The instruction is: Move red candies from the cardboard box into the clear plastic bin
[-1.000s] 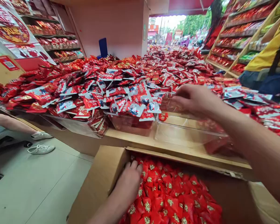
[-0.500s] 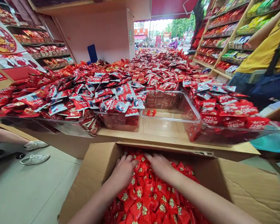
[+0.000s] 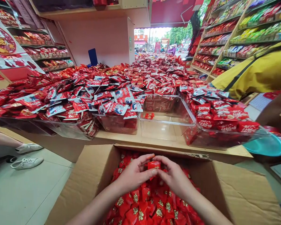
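Red packets marked in gold (image 3: pixel 135 197) lie heaped before a wooden counter (image 3: pixel 117 138), the broadest thing in front of me, its top buried under a mound of shiny bags (image 3: pixel 159 78). Just this side of it stands the cardboard box (image 3: pixel 84 175) that holds them, flaps spread outward, a placing that I judge leaves its mouth free for both my arms at once. Beyond it, at the counter's edge, a clear tub (image 3: pixel 164 130) sits between fuller tubs (image 3: pixel 118 125), one small red packet (image 3: pixel 149 116) lying on its floor. My forearms (image 3: pixel 100 203) slant inward over the box, nearly mirrored. My left hand (image 3: pixel 137 175) and right hand (image 3: pixel 176 178) curve toward each other like halves of a bowl, index fingers meeting at the far side, thumbs nearer me. Between them, my fingers closed narrowly around it, sits a single packet (image 3: pixel 154 164), held from both sides, probably to stop it slipping. Whether my palms hide more, I cannot tell.
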The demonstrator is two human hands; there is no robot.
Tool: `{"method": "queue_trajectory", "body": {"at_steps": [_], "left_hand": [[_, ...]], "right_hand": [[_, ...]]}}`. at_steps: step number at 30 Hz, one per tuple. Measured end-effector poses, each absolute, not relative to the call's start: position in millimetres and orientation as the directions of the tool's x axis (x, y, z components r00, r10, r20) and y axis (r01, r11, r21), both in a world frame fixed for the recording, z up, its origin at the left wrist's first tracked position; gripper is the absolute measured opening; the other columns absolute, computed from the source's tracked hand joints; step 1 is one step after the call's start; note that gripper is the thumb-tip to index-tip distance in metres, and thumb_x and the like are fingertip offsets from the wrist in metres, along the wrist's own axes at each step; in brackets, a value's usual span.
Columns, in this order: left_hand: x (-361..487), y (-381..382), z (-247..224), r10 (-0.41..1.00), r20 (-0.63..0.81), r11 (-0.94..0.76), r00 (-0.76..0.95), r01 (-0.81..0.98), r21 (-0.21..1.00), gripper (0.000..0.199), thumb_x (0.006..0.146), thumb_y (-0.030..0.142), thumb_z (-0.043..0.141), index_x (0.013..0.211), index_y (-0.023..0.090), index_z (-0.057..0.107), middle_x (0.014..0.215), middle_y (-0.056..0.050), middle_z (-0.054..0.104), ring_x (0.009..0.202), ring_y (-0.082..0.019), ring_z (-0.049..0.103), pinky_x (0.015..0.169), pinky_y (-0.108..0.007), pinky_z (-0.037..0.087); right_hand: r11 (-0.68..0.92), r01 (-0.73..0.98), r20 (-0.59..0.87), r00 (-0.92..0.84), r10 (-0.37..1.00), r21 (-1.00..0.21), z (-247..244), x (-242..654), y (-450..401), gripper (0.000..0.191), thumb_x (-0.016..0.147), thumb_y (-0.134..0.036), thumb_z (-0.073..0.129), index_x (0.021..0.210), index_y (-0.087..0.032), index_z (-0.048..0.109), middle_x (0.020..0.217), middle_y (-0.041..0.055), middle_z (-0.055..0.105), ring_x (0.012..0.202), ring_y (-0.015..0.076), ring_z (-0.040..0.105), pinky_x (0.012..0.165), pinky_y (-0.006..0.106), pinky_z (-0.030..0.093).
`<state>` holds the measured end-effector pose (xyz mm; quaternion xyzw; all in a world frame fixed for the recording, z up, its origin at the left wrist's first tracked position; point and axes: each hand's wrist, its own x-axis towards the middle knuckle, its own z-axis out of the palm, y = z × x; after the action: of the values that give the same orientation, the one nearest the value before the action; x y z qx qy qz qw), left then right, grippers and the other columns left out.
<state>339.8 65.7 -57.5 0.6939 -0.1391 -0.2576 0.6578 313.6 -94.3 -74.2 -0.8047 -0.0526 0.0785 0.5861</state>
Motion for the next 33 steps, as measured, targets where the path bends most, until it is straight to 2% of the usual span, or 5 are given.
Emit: {"method": "queue_trajectory", "body": {"at_steps": [8, 15, 22, 27, 33], "left_hand": [[341.7, 52.4, -80.3, -0.248, -0.235, 0.119, 0.940, 0.271, 0.955, 0.022, 0.059, 0.021, 0.070, 0.079, 0.014, 0.064, 0.076, -0.003, 0.069, 0.073, -0.014, 0.060, 0.071, -0.025, 0.046], [335.1, 52.7, -80.4, -0.275, -0.194, 0.164, 0.942, 0.245, 0.956, 0.020, 0.063, 0.022, 0.067, 0.082, 0.018, 0.061, 0.075, 0.002, 0.063, 0.071, -0.010, 0.055, 0.067, -0.020, 0.043], [336.2, 53.4, -84.6, -0.162, -0.235, 0.236, 0.958, 0.269, 0.934, 0.014, 0.063, 0.026, 0.067, 0.068, 0.017, 0.057, 0.066, 0.003, 0.059, 0.063, -0.008, 0.052, 0.061, -0.019, 0.042], [336.1, 55.2, -87.4, -0.229, -0.250, 0.231, 0.941, 0.302, 0.925, 0.025, 0.058, 0.021, 0.071, 0.079, 0.016, 0.060, 0.078, -0.002, 0.064, 0.072, -0.012, 0.057, 0.068, -0.023, 0.045], [336.3, 56.5, -87.0, -0.193, -0.295, 0.244, 0.936, 0.337, 0.909, 0.028, 0.052, 0.022, 0.074, 0.077, 0.015, 0.062, 0.075, -0.002, 0.065, 0.070, -0.013, 0.059, 0.066, -0.024, 0.047]], "right_hand": [[0.240, -0.176, -0.173, 0.984, 0.035, -0.955, -93.5, 304.9, -82.1, 0.030, 0.073, -0.037, 0.056, 0.094, -0.016, 0.048, 0.081, 0.0025, 0.057, 0.051, 0.0070, 0.049, 0.041, 0.020, 0.046], [0.325, -0.236, -0.243, 0.970, 0.019, -0.916, -96.0, 303.1, -79.0, 0.027, 0.067, -0.036, 0.064, 0.068, -0.014, 0.048, 0.057, -0.0064, 0.049, 0.035, 0.0030, 0.045, 0.033, 0.016, 0.039], [0.449, -0.259, -0.281, 0.960, 0.017, -0.855, -96.0, 302.2, -79.2, 0.036, 0.059, -0.025, 0.072, 0.088, -0.015, 0.054, 0.084, 0.0038, 0.060, 0.071, 0.0128, 0.057, 0.059, 0.026, 0.053], [0.411, -0.241, -0.305, 0.947, -0.098, -0.879, -99.7, 303.5, -80.1, 0.030, 0.057, -0.030, 0.072, 0.077, -0.014, 0.056, 0.068, 0.0008, 0.058, 0.060, 0.0102, 0.052, 0.052, 0.024, 0.050], [0.507, -0.297, -0.341, 0.940, 0.006, -0.809, -100.9, 302.6, -85.2, 0.027, 0.058, -0.026, 0.073, 0.076, -0.015, 0.055, 0.061, -0.0026, 0.055, 0.053, 0.0068, 0.048, 0.046, 0.018, 0.043]]}}
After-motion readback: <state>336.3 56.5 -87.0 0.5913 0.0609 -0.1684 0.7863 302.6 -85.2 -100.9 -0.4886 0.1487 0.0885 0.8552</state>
